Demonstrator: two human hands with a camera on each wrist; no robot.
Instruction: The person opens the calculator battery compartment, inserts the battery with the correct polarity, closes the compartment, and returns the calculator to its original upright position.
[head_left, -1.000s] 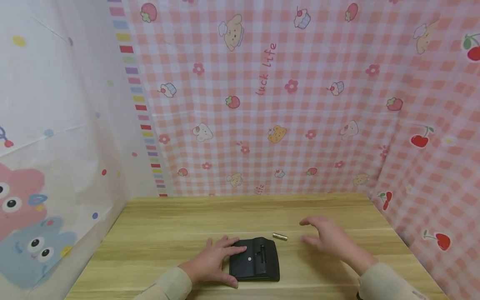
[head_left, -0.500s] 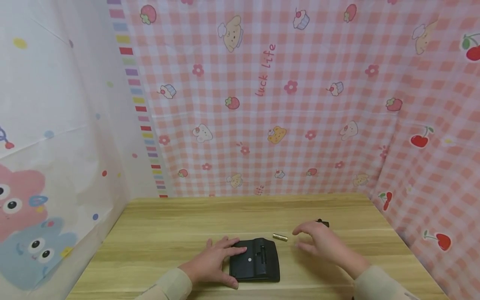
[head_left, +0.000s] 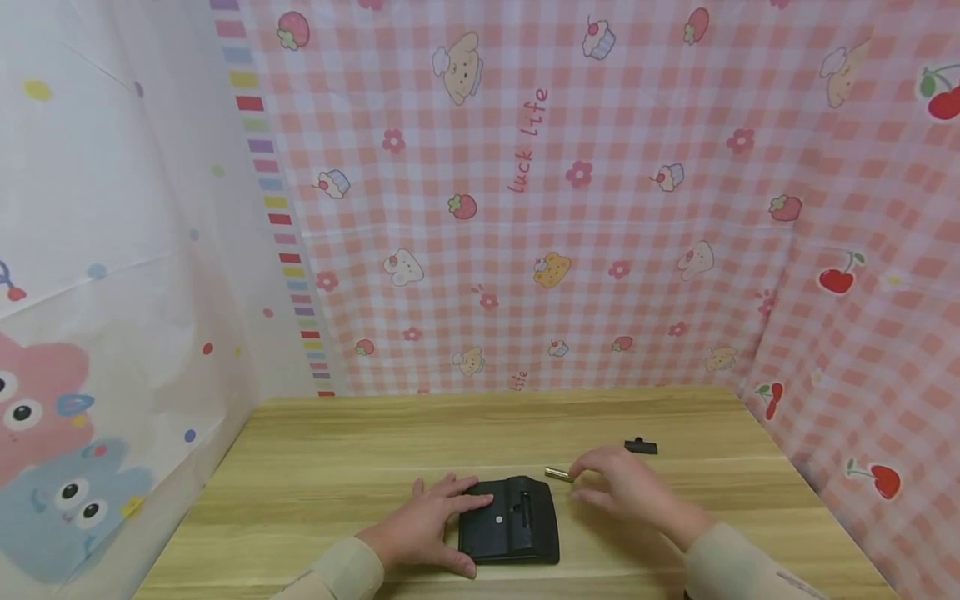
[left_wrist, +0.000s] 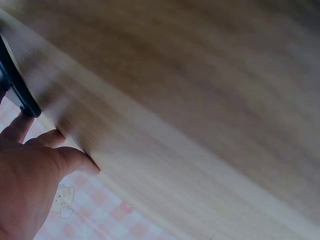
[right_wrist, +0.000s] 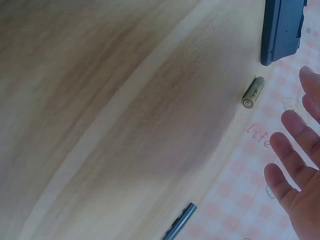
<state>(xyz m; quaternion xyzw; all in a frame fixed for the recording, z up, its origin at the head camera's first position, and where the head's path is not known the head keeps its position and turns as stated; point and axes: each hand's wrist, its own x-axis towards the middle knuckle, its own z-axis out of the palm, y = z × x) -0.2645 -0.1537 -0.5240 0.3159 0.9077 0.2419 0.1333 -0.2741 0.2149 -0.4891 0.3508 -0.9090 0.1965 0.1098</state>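
Note:
A flat black device [head_left: 487, 537], apparently a calculator lying back side up, has an uncovered slot [head_left: 527, 510] along its raised strip. My left hand [head_left: 423, 525] rests on its left side with fingers spread, the thumb at the near edge. Just beyond the device's far right corner lies a gold AA-type battery [head_left: 557, 474]. Beside that battery, my right hand [head_left: 630, 492] reaches in from the right with loosely bent fingers, the index fingertip overlapping its end. In the right wrist view the battery [right_wrist: 253, 92] lies apart from the fingers, which hold nothing.
A small black battery cover [head_left: 641, 447] lies on the wooden table [head_left: 360, 442] behind my right hand. A pink checked cloth [head_left: 525, 317] hangs behind the table's far edge, and a white printed cloth [head_left: 165, 292] hangs on the left.
My right hand has moved left to the battery, uncovering the black cover behind it. My left hand, the device and the battery have stayed in place.

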